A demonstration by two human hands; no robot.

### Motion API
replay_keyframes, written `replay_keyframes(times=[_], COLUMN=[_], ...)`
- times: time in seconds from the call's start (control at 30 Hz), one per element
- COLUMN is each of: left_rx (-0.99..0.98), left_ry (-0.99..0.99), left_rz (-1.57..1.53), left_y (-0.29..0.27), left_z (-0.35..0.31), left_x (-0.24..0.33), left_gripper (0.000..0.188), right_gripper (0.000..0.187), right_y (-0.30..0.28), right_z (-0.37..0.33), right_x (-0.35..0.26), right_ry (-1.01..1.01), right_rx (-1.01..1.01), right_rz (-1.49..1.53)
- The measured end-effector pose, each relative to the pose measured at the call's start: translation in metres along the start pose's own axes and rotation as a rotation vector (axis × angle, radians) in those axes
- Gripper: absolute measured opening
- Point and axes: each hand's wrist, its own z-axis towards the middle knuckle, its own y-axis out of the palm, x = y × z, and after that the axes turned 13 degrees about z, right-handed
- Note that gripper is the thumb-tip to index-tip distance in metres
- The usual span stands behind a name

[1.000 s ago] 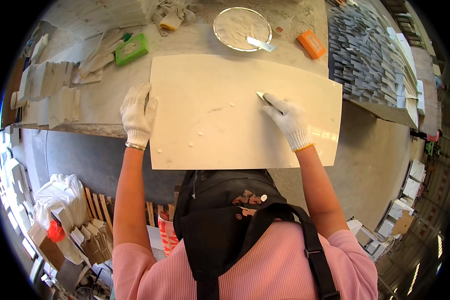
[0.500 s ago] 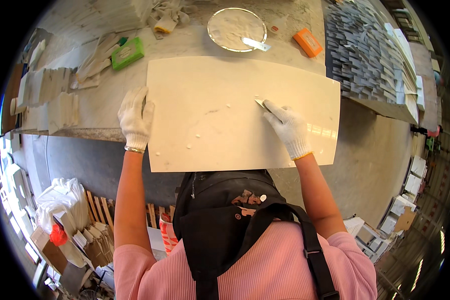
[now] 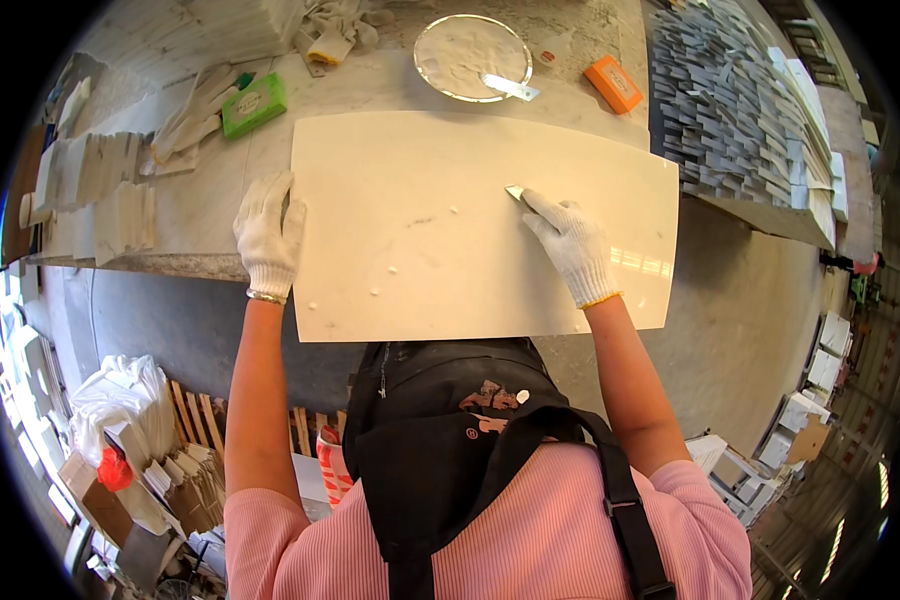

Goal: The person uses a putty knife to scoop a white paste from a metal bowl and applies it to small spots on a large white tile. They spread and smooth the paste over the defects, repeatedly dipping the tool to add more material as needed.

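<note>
A white marble-like slab (image 3: 400, 165) lies in front of me, dotted with several small white dabs (image 3: 392, 270). My left hand (image 3: 267, 235), in a white knit glove, rests along the slab's left edge with its fingers stretched out, holding nothing. The gloved right hand (image 3: 575, 248) is closed around a small scraper (image 3: 513, 192). Its metal blade pokes out past the fingertips and meets the slab right of the middle; the rest of the tool is hidden in the hand.
Beyond the slab stands a round bowl (image 3: 417, 62) of whitish paste with a putty knife (image 3: 510, 87) in it. A green box (image 3: 255, 105) and an orange box (image 3: 613, 84) flank it. Stacked grey strips (image 3: 730, 110) rise at the right, pale stone pieces (image 3: 90, 170) at the left.
My right hand has shifted slightly forward and left with the scraper. Its blade now covers the spot where a white dab showed before. The left hand stays in place.
</note>
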Motion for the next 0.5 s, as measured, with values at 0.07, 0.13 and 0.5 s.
replay_keyframes(times=[0.07, 0.13, 0.5], left_rx=[0.007, 0.013, 0.004], left_ry=[-0.001, -0.003, -0.007], left_rz=[0.007, 0.012, 0.009], left_y=[0.0008, 0.0017, 0.0008], left_z=[-0.0007, -0.0012, -0.0011], left_x=[-0.0009, -0.0014, -0.0008], left_gripper=[0.037, 0.037, 0.037], right_gripper=[0.031, 0.031, 0.035], right_y=[-0.0013, -0.0017, 0.0024], right_z=[-0.002, -0.0036, 0.003], right_x=[0.0001, 0.0004, -0.0047], right_ry=[0.005, 0.015, 0.047], right_rx=[-0.01, -0.002, -0.005], right_rz=[0.006, 0.032, 0.006])
